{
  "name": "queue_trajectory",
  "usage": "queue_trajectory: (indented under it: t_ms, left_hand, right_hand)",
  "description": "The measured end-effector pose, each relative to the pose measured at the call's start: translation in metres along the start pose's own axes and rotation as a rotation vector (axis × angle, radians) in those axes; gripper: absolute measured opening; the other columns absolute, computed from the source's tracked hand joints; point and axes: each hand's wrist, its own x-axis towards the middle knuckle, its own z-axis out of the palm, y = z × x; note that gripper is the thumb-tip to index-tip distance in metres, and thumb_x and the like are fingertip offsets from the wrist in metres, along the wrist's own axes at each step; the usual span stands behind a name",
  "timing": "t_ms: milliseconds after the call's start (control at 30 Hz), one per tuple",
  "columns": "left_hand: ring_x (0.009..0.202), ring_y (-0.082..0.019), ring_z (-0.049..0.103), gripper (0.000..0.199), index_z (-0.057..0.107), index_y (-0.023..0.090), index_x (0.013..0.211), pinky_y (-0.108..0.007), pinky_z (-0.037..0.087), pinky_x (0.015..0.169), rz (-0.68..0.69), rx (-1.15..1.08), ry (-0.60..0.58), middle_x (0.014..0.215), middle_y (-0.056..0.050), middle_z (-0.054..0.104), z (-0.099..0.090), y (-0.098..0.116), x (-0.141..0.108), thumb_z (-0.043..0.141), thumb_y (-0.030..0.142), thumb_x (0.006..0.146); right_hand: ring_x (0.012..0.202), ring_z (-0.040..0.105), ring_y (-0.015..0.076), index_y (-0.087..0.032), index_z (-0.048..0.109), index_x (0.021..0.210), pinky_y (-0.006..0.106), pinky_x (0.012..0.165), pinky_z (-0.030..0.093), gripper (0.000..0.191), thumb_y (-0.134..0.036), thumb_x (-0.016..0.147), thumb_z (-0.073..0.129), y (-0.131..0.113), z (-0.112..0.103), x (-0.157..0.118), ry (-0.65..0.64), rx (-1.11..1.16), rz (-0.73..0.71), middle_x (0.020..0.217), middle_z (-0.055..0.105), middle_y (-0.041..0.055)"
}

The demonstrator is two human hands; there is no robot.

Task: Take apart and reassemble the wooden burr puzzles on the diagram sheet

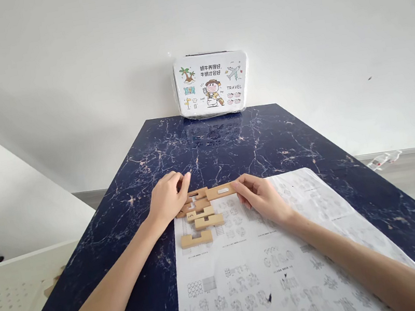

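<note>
My right hand (259,197) pinches the right end of a slotted wooden puzzle piece (217,193) between thumb and fingers. This piece's left end meets another slotted piece (198,194). Beside that one, my left hand (169,196) is closed with its fingers curled and thumb raised; whatever they hold, if anything, is hidden. Just below lies a notched piece (202,204), partly behind the left hand. Nearer to me are a notched piece marked with a numeral (201,213), another notched piece (210,222) and a separate one (196,239). They rest along the sheet's upper left.
A large printed sheet (245,270) of line diagrams covers the near right of the dark blue marbled table (146,291). At the far edge a white cartoon case (214,83) in clear plastic stands against the wall. A perforated white surface (9,297) is at left.
</note>
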Motion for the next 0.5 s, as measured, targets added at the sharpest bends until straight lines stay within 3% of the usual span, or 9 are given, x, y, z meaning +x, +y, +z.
queue_trajectory:
  t_ms: [100,267,367,500]
  left_hand:
    - [0.064,-0.016,0.052,0.049,0.051,0.02,0.064,-0.032,0.042,0.07,0.176,0.032,0.041,0.065,-0.002,0.057,-0.0034,0.0004,-0.003,0.043,0.034,0.11]
    - [0.063,-0.016,0.052,0.05,0.056,0.019,0.062,-0.033,0.042,0.068,0.44,0.106,0.04,0.062,0.0,0.061,-0.0052,-0.0005,-0.0074,0.046,0.024,0.11]
    - [0.065,-0.016,0.053,0.047,0.06,0.018,0.064,-0.033,0.042,0.067,0.514,0.152,0.049,0.066,-0.001,0.064,-0.0049,-0.0001,-0.0077,0.048,0.023,0.11]
    - [0.063,-0.016,0.052,0.051,0.059,0.018,0.062,-0.033,0.041,0.066,0.499,0.185,0.045,0.063,-0.001,0.06,-0.0025,-0.0005,-0.0071,0.044,0.022,0.111]
  right_hand:
    - [0.054,0.045,0.0122,-0.023,0.055,0.078,0.03,0.054,0.035,0.041,-0.054,0.106,0.056,-0.0016,-0.0005,-0.0006,-0.007,0.003,-0.003,0.063,0.056,-0.0025]
    - [0.054,0.046,0.0128,-0.023,0.057,0.082,0.031,0.054,0.035,0.039,-0.055,0.105,0.056,-0.0014,-0.001,-0.0003,-0.005,0.008,-0.005,0.063,0.057,-0.0022]
    - [0.054,0.046,0.0125,-0.023,0.057,0.08,0.03,0.054,0.035,0.04,-0.055,0.105,0.056,-0.0004,-0.001,0.0002,-0.001,0.006,-0.009,0.063,0.057,-0.0024]
    - [0.054,0.047,0.0124,-0.023,0.058,0.081,0.03,0.054,0.036,0.041,-0.057,0.104,0.057,-0.0007,-0.0007,0.0003,0.0,0.008,-0.008,0.064,0.057,-0.0027]
